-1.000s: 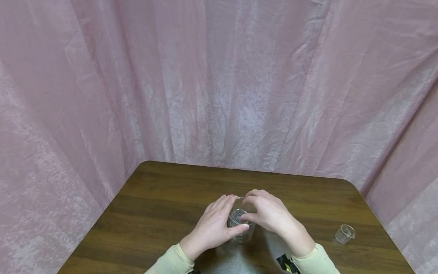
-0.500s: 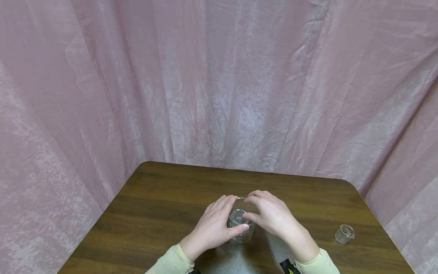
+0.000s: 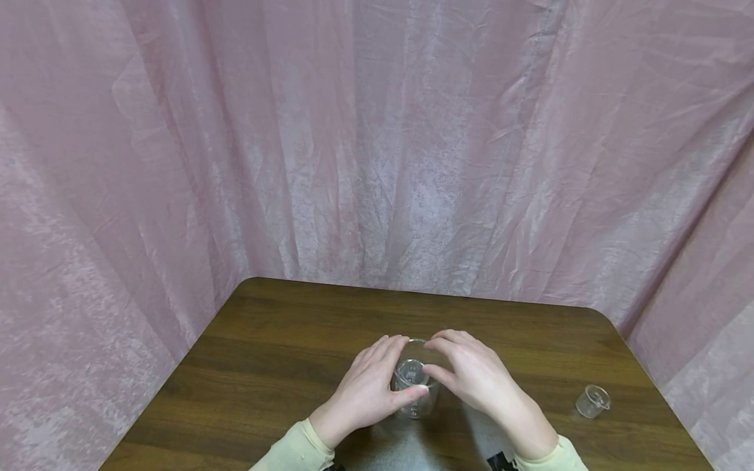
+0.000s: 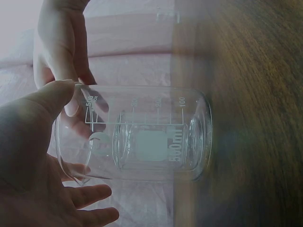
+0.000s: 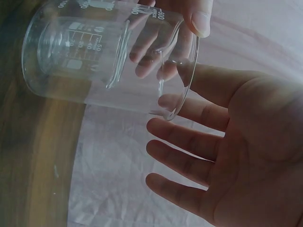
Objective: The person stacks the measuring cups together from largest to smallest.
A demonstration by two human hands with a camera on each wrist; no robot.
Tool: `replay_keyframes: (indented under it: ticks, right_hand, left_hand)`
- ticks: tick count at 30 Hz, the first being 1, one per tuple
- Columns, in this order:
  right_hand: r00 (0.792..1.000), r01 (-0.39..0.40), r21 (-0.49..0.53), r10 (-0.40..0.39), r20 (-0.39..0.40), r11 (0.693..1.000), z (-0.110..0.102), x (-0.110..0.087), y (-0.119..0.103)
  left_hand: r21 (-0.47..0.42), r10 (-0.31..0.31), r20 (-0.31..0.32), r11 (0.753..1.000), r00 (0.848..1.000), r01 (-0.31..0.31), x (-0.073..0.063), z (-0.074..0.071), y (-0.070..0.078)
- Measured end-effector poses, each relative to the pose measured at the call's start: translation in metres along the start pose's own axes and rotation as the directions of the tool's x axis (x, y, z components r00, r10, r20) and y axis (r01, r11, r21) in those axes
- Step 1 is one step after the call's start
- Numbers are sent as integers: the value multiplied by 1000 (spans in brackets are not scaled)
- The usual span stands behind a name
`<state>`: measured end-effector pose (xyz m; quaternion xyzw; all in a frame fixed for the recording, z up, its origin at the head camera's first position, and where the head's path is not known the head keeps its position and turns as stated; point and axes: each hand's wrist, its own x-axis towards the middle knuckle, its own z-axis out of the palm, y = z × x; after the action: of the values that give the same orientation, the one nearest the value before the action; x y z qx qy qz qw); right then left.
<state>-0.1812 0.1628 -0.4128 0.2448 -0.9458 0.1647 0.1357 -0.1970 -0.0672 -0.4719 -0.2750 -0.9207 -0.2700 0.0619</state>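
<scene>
A large clear glass beaker [image 3: 417, 411] marked 500 ml stands upright on the wooden table. Inside it sits a smaller glass beaker [image 5: 84, 53], resting at the bottom. My left hand [image 3: 366, 387] holds the large beaker near its rim, thumb on the near side and fingers around the far left side. At the rim's right, my right hand [image 3: 474, 374] has its fingers loosely spread and grips nothing. Its thumb is over or just beside the opening; whether it touches the glass I cannot tell.
A separate small glass beaker [image 3: 592, 402] with a spout stands toward the right side of the table [image 3: 306, 314]. Pink curtains [image 3: 377, 144] hang behind and on both sides of the table.
My right hand has drawn slightly to the right, its thumb moving away from the smaller beaker inside. The left hand and the large beaker have stayed in place.
</scene>
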Motion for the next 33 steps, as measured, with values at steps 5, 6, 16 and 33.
replay_keyframes:
  ticks: [5, 6, 16, 33]
  right_hand:
    - [1000, -9, 15, 9, -12, 1000, -1, -3, 1]
    - [1000, -9, 17, 9, -16, 1000, -2, -4, 1]
    - [997, -18, 27, 20, -71, 999, 0, -11, 8]
    - [995, -36, 27, 38, -90, 999, -1, -17, 13]
  left_hand:
    - [-2, -2, 0, 1000, 1000, 2, 0, 0, 0]
    - [-2, -3, -1, 1000, 1000, 3, 0, 0, 0]
    - [12, 3, -5, 1000, 1000, -3, 0, 1, 0]
    - [8, 9, -9, 1000, 1000, -9, 0, 1, 0]
